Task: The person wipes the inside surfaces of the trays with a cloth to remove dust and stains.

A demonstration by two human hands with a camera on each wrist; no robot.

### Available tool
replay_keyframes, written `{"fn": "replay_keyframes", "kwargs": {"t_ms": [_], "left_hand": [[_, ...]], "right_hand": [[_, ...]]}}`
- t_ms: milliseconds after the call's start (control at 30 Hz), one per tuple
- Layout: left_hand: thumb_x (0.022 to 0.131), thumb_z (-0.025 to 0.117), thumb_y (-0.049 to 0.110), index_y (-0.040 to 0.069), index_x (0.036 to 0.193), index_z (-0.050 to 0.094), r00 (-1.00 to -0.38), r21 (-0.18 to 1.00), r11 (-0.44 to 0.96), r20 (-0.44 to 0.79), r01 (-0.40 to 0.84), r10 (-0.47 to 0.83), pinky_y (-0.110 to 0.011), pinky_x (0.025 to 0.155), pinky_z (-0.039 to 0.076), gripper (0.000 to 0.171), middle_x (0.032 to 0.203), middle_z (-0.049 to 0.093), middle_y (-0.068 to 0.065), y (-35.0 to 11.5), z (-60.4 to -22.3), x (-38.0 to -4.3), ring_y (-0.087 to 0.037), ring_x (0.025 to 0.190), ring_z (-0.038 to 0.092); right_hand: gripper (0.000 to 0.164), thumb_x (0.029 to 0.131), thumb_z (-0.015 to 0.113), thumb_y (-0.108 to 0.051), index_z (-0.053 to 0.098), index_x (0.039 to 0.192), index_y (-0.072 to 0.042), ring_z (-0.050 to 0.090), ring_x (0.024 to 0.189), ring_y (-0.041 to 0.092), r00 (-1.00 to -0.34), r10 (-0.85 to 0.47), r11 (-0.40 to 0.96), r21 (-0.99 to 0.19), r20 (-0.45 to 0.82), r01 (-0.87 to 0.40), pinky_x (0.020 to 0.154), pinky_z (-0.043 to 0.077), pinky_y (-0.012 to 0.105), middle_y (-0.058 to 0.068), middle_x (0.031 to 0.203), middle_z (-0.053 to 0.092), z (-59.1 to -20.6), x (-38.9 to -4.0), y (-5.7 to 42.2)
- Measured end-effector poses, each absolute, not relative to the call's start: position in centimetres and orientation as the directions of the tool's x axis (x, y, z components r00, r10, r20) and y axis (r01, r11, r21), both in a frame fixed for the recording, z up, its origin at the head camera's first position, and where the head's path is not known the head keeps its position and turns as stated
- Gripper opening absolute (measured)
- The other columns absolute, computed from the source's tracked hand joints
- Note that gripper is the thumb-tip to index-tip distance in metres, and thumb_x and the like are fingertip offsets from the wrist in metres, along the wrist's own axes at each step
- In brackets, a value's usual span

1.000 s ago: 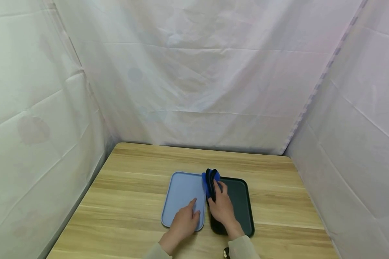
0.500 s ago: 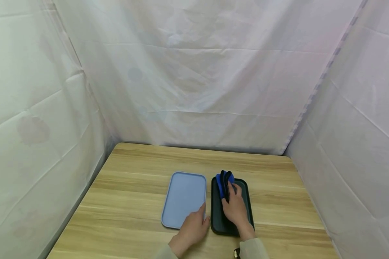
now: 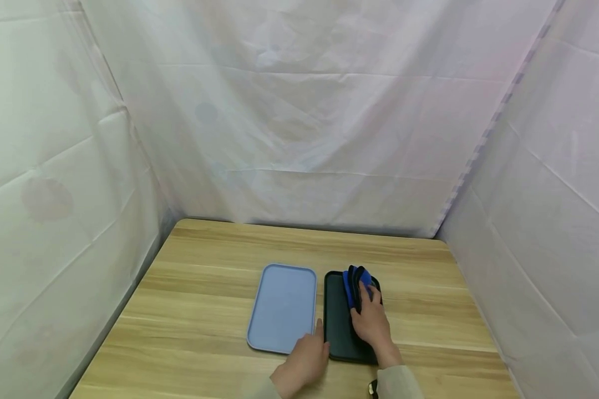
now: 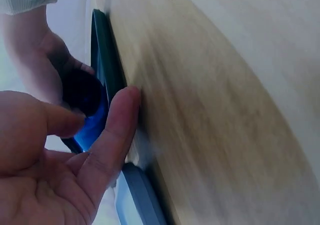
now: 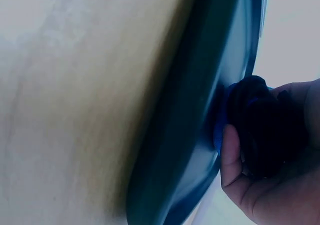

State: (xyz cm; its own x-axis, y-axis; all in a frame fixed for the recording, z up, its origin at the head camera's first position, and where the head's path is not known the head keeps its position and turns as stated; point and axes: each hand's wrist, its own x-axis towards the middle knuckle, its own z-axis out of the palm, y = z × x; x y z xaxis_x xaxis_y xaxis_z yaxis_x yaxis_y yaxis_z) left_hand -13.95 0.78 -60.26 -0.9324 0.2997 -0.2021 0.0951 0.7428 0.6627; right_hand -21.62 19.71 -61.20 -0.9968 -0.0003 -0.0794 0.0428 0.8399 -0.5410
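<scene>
A blue-and-black, soft-looking folded item (image 3: pixel 351 288) sits over the upper part of the dark green tray (image 3: pixel 336 332); its exact kind is unclear. My right hand (image 3: pixel 372 324) grips it from the right, thumb on the near side, and hides part of it. In the right wrist view, the item's black part (image 5: pixel 270 130) fills the grasp, with blue beneath against the tray. My left hand (image 3: pixel 306 357) is between the trays' near ends, index finger pointing forward, holding nothing. Beside it lies the light blue tray (image 3: pixel 282 305).
Both trays lie side by side on a wood-grain table (image 3: pixel 204 299), a narrow gap between them. White cloth walls (image 3: pixel 299 122) enclose the table at the back and both sides. A dark band shows at the right sleeve (image 3: pixel 396 382).
My right hand has carried the blue-and-black item rightward from the trays' gap onto the dark green tray. My left hand has shifted right, off the light blue tray, toward the gap.
</scene>
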Motion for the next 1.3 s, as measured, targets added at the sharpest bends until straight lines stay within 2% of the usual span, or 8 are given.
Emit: {"fn": "replay_keyframes", "kwargs": {"t_ms": [267,400,500,567,700,800,1033,1300], "left_hand": [[0.099,0.050,0.015,-0.017,0.145,0.021,-0.941,0.572,0.809,-0.178,0.137,0.286,-0.024,0.035,0.035,0.063,0.050,0.049,-0.001,2.2,-60.8,-13.8,-0.010,0.039,0.044],[0.093,0.058,0.009,-0.018,0.145,0.021,-0.948,0.524,0.840,-0.174,0.140,0.266,-0.025,0.037,0.036,0.070,0.052,0.051,-0.004,2.6,-61.3,-13.9,-0.011,0.040,0.045],[0.088,0.064,0.007,-0.016,0.147,0.018,-0.948,0.526,0.843,-0.198,0.111,0.248,-0.026,0.040,0.040,0.078,0.052,0.052,-0.005,2.9,-61.8,-14.2,-0.012,0.041,0.048],[0.087,0.065,0.007,-0.014,0.148,0.016,-0.947,0.539,0.838,-0.219,0.083,0.235,-0.027,0.042,0.042,0.081,0.052,0.052,-0.004,3.0,-62.0,-14.3,-0.012,0.042,0.049],[0.086,0.066,0.007,-0.011,0.150,0.013,-0.945,0.548,0.836,-0.250,0.041,0.210,-0.028,0.044,0.044,0.085,0.050,0.052,-0.003,3.3,-62.3,-14.6,-0.013,0.042,0.050],[0.086,0.067,0.006,-0.011,0.150,0.013,-0.946,0.547,0.837,-0.254,0.032,0.203,-0.029,0.043,0.043,0.086,0.049,0.051,-0.004,3.5,-62.3,-14.6,-0.014,0.041,0.050],[0.083,0.070,0.009,-0.011,0.150,0.012,-0.953,0.515,0.856,-0.231,0.049,0.194,-0.028,0.044,0.043,0.091,0.051,0.052,-0.005,3.8,-62.4,-14.6,-0.014,0.043,0.050],[0.084,0.070,0.012,-0.009,0.151,0.012,-0.948,0.483,0.874,-0.251,0.050,0.193,-0.029,0.046,0.044,0.091,0.050,0.051,-0.004,4.0,-62.3,-14.8,-0.014,0.043,0.049]], "right_hand": [[0.082,0.088,0.064,-0.025,0.018,0.156,-0.025,0.059,0.097,0.039,-0.996,-0.023,0.876,-0.482,-0.087,0.022,0.062,0.049,0.044,0.021,0.154,0.022,-60.9,-21.2,19.2],[0.080,0.087,0.065,-0.045,0.028,0.154,-0.020,0.051,0.115,0.049,-0.996,-0.021,0.894,-0.447,-0.090,0.022,0.076,0.049,0.057,0.023,0.152,0.026,-60.5,-21.2,19.0],[0.083,0.086,0.056,-0.065,0.036,0.150,-0.016,0.039,0.127,0.052,-0.995,-0.011,0.898,-0.438,-0.103,0.035,0.092,0.040,0.066,0.025,0.151,0.027,-60.0,-21.6,18.9],[0.082,0.087,0.051,-0.069,0.042,0.148,-0.014,0.037,0.128,0.051,-0.995,-0.004,0.900,-0.435,-0.098,0.040,0.096,0.035,0.067,0.026,0.149,0.030,-59.8,-22.0,18.8],[0.068,0.090,0.056,-0.056,0.050,0.141,-0.011,0.043,0.118,0.044,-0.998,0.001,0.910,-0.414,-0.064,0.027,0.090,0.039,0.063,0.025,0.140,0.038,-59.9,-23.1,18.8],[0.060,0.091,0.062,-0.043,0.048,0.141,-0.011,0.048,0.113,0.044,-0.998,-0.010,0.916,-0.401,-0.061,0.015,0.085,0.043,0.061,0.023,0.138,0.040,-60.4,-23.9,19.0],[0.065,0.093,0.062,-0.032,0.036,0.148,-0.010,0.053,0.106,0.045,-0.994,-0.045,0.887,-0.462,-0.099,0.006,0.086,0.046,0.058,0.028,0.140,0.035,-60.9,-24.6,19.4],[0.062,0.093,0.061,-0.029,0.039,0.148,-0.011,0.054,0.092,0.034,-0.992,-0.068,0.880,-0.476,-0.109,-0.008,0.078,0.049,0.048,0.023,0.129,0.038,-61.6,-25.0,19.4]]}}
